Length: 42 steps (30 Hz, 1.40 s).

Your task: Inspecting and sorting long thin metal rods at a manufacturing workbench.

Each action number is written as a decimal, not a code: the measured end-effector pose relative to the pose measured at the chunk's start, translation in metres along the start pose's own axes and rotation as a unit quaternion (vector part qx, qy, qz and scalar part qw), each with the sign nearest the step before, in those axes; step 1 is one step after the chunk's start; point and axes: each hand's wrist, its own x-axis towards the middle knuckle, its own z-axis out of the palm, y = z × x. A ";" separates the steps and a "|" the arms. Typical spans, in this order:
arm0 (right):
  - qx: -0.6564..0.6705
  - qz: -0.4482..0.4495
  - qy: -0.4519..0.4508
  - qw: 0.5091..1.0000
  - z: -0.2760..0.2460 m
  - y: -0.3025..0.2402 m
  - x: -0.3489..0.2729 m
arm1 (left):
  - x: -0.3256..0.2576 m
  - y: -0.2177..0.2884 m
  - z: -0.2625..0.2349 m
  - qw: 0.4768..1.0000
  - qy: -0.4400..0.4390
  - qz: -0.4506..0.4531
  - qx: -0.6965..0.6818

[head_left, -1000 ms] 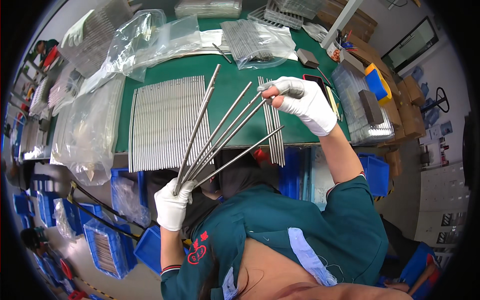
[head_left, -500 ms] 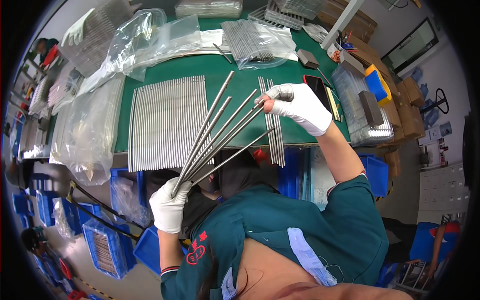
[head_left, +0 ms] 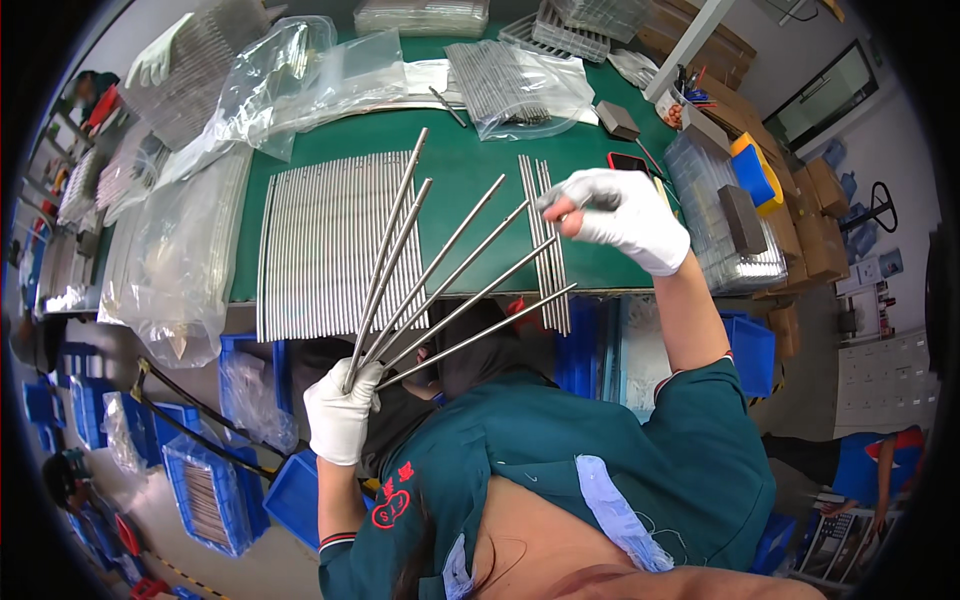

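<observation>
Left grip clamps the lower ends of metal rods, which fan upward and rightward from it

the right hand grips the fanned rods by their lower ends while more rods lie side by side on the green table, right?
Not the right hand: the head view shows the left hand gripping the fanned rods by their lower ends. More rods lie side by side on the green table.

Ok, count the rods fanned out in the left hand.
6 rods spread from the left hand: two close together at left, four spaced to their right; others may be hidden.
</observation>
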 end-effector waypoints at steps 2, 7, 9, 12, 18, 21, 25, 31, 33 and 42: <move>0.014 0.007 0.055 0.998 -0.002 0.002 0.003 | 0.000 0.001 -0.001 1.000 0.002 0.007 -0.002; -0.059 -0.024 0.007 0.998 0.009 -0.002 0.008 | -0.003 0.002 0.000 1.000 -0.021 -0.012 -0.019; -0.029 -0.025 0.013 0.999 0.009 0.001 0.008 | -0.004 0.002 0.000 1.000 -0.026 -0.005 -0.016; -0.045 -0.045 -0.005 0.998 0.007 0.002 0.008 | -0.003 0.004 -0.001 1.000 -0.024 0.005 -0.007; -0.244 -0.186 -0.069 0.949 -0.001 0.002 0.008 | -0.003 0.002 -0.005 0.998 -0.052 -0.032 -0.005; -0.300 -0.218 -0.077 0.925 -0.002 -0.003 0.008 | -0.003 0.002 -0.006 0.997 -0.062 -0.054 -0.015; -0.262 -0.203 -0.123 0.936 -0.001 -0.002 0.006 | -0.001 0.000 -0.005 0.994 -0.086 -0.065 -0.017; -0.173 -0.121 -0.068 0.975 -0.014 -0.005 0.004 | -0.002 0.001 -0.005 0.990 -0.096 -0.087 -0.047; -0.124 -0.060 0.005 0.990 -0.015 -0.008 0.006 | -0.002 0.002 -0.004 0.989 -0.098 -0.092 -0.054; -0.203 -0.173 -0.073 0.961 -0.008 -0.005 0.012 | -0.003 0.001 -0.003 0.987 -0.114 -0.088 -0.069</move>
